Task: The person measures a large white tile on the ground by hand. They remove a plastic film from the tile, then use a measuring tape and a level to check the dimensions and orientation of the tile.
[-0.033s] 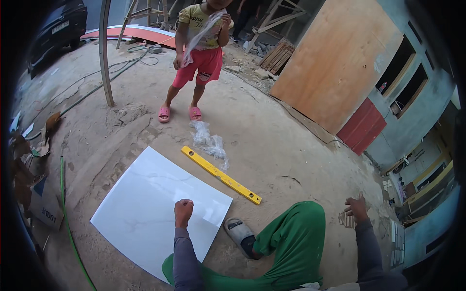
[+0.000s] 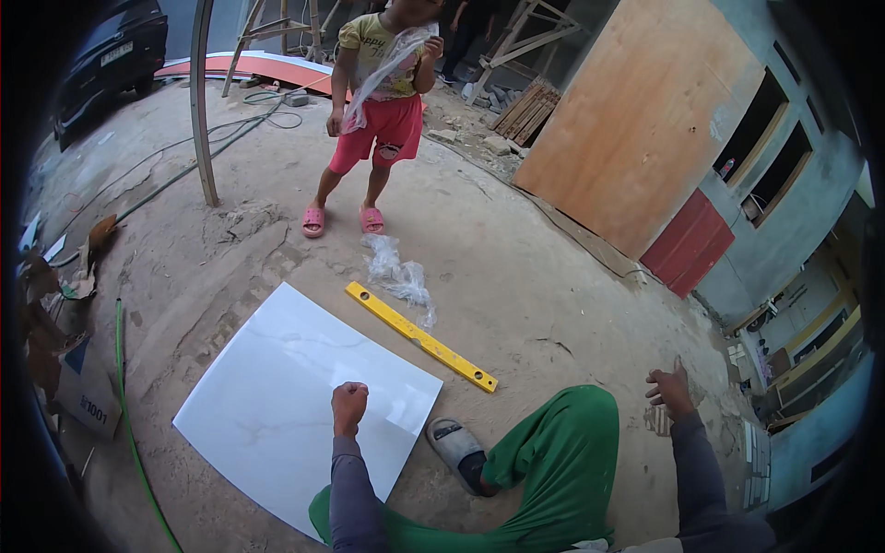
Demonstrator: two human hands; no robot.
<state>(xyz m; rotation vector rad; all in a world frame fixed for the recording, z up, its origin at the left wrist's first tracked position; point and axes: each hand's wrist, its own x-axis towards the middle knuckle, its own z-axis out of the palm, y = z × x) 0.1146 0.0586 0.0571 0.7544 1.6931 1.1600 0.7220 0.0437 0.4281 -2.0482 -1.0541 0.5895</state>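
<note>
A large glossy white tile [image 2: 277, 369] with faint grey veining lies on the ground before me, its near edge partly behind my left arm and green trouser leg. Over its right part is my left hand [image 2: 348, 408], curled into a fist; whether anything is inside the fingers is hidden. Out to the right, above the bare ground, my right hand [image 2: 673, 392] holds nothing, its fingers apart and one stretched out. Beyond the tile's far right edge lies a yellow spirit level [image 2: 421, 335], touched by neither hand. Crumpled clear plastic [image 2: 398, 276] rests just past it.
A person in pink shorts [image 2: 378, 134] stands beyond the level, holding clear plastic film [image 2: 383, 74]. A metal post [image 2: 200, 120] rises at left. A green hose [image 2: 129, 424] and a cardboard box [image 2: 88, 392] lie left of the tile. A plywood panel [image 2: 636, 111] leans at right.
My right hand has shifted slightly left and up. The left hand keeps its place over the tile, still curled. The whole picture has slid down a little.
</note>
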